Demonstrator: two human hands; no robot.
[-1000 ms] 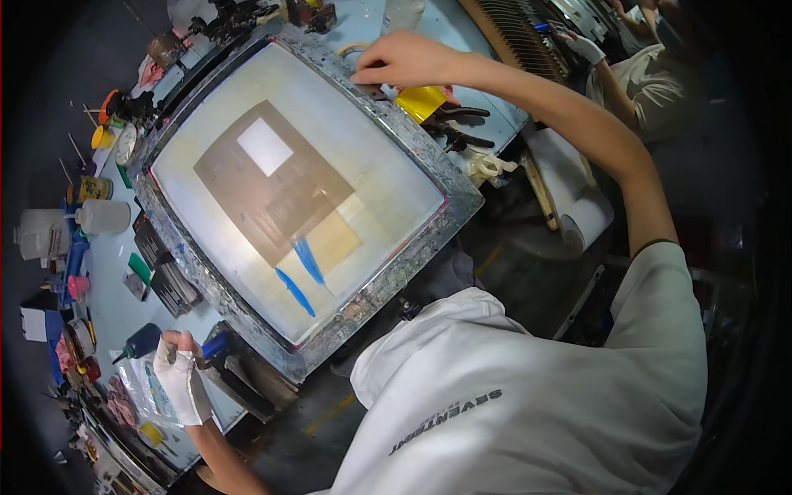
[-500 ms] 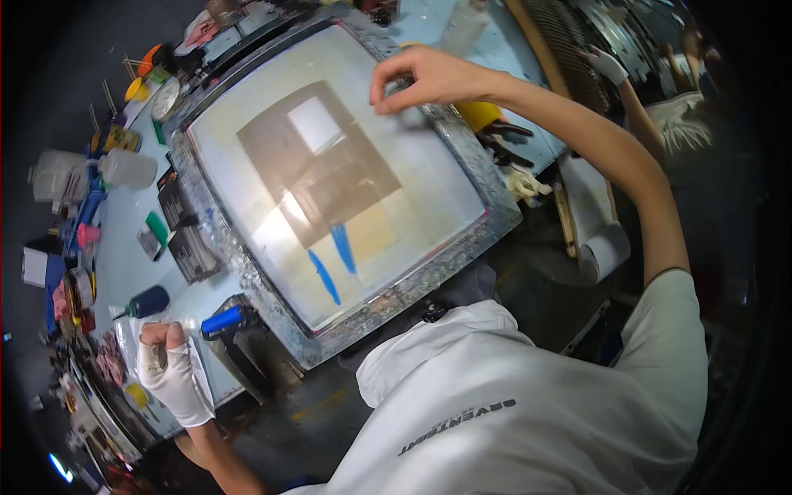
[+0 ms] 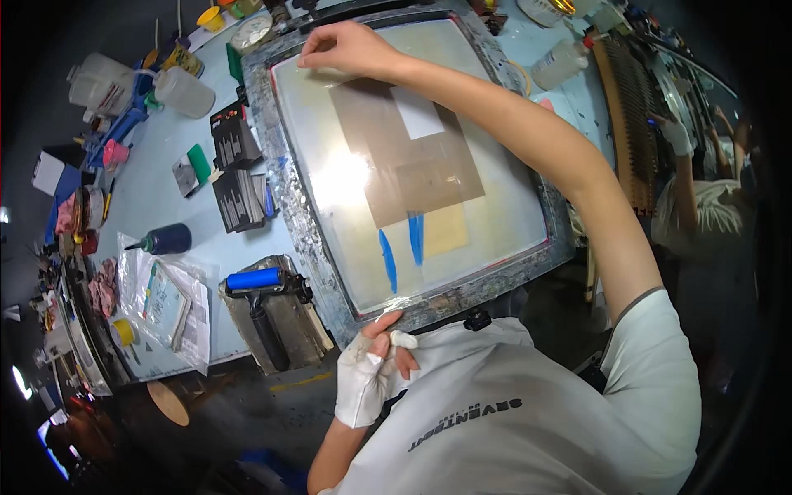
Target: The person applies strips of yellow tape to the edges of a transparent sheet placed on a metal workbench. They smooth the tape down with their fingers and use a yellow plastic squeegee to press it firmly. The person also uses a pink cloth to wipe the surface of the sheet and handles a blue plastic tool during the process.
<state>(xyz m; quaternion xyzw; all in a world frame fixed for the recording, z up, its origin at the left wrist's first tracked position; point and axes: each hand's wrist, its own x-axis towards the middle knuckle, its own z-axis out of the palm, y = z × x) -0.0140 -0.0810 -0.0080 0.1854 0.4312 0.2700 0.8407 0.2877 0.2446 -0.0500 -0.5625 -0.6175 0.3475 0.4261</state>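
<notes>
A framed printing screen (image 3: 445,307) lies tilted before me, its mesh pale. A brown area (image 3: 371,177) with a white rectangle (image 3: 419,115) and two blue strips (image 3: 417,239) mark it. My bare right hand (image 3: 351,51) reaches across to the far left corner, thumb and fingertips pinched together; what they hold, if anything, is too small to make out. At the near rim my left hand (image 3: 367,371), in a white glove with some fingertips bare, has its fingers curled closed. Something clear and shiny (image 3: 398,305) shows at its fingertip; I cannot tell whether it is gripped.
Left of the screen lie a blue roller (image 3: 256,279) on a metal plate, a dark squeeze bottle (image 3: 165,239), a plastic bag (image 3: 198,305) and black boxes (image 3: 239,198). A clear bottle (image 3: 561,66) stands far right. Another person's gloved hand (image 3: 676,136) shows at right.
My right hand has moved from the screen's right side to its far left corner. My left hand has come right, from beside the roller to the near rim. The view has shifted.
</notes>
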